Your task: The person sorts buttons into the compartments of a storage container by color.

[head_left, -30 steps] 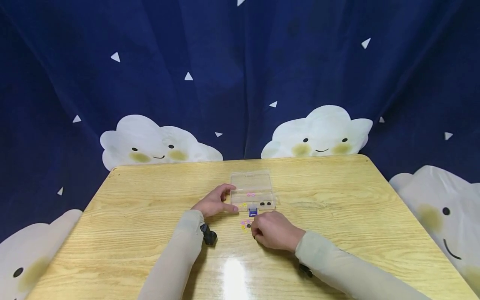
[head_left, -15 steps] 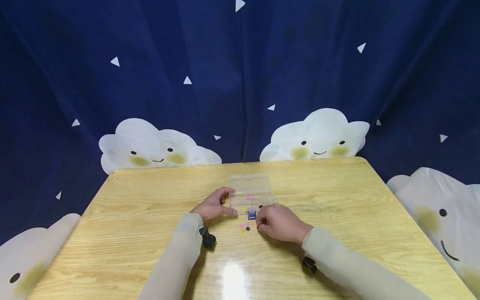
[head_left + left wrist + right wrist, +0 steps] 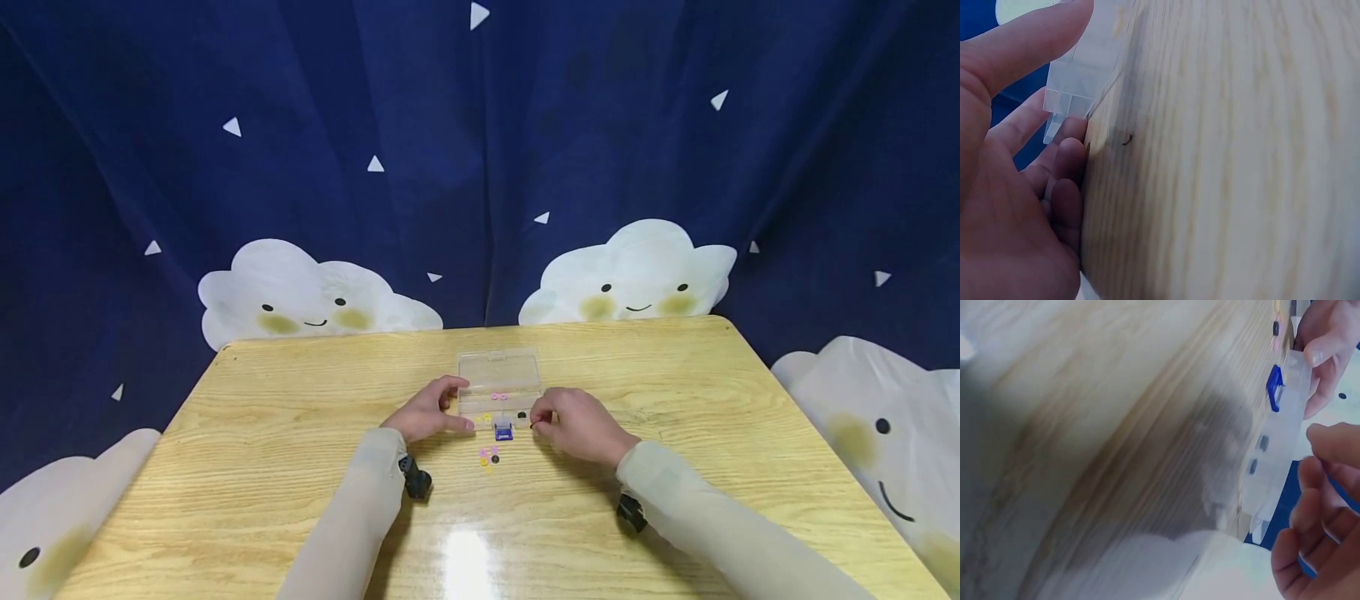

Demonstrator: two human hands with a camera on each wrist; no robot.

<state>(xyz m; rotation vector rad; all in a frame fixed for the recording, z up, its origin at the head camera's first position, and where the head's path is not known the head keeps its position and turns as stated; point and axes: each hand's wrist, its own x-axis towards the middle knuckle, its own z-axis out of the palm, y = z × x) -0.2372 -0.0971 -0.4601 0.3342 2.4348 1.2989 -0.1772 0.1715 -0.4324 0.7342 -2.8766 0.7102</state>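
A clear plastic box (image 3: pixel 471 402) lies on the table with its lid (image 3: pixel 498 368) raised at the back. My left hand (image 3: pixel 429 410) grips the box's left end, thumb in front and fingers behind. My right hand (image 3: pixel 576 423) is at the box's front right corner, thumb and forefinger pinching a small dark piece (image 3: pixel 532 427), mostly hidden. Inside sit pink rings (image 3: pixel 498 397), yellow pieces (image 3: pixel 487 419) and black pieces (image 3: pixel 1264 443). A small blue frame-like part (image 3: pixel 503 433) stands at the front middle. Several loose pink, yellow and black pieces (image 3: pixel 495 459) lie before it.
The wooden table (image 3: pixel 315 392) ends at a dark blue curtain (image 3: pixel 480 167) with white cloud shapes. Black cameras (image 3: pixel 415 478) are strapped at both wrists. A bright reflection shows on the table's near part.
My right hand has moved away from the loose pieces, forward and right to the box's right corner, carrying the small dark piece. My left hand stays at the box; the view has tilted slightly.
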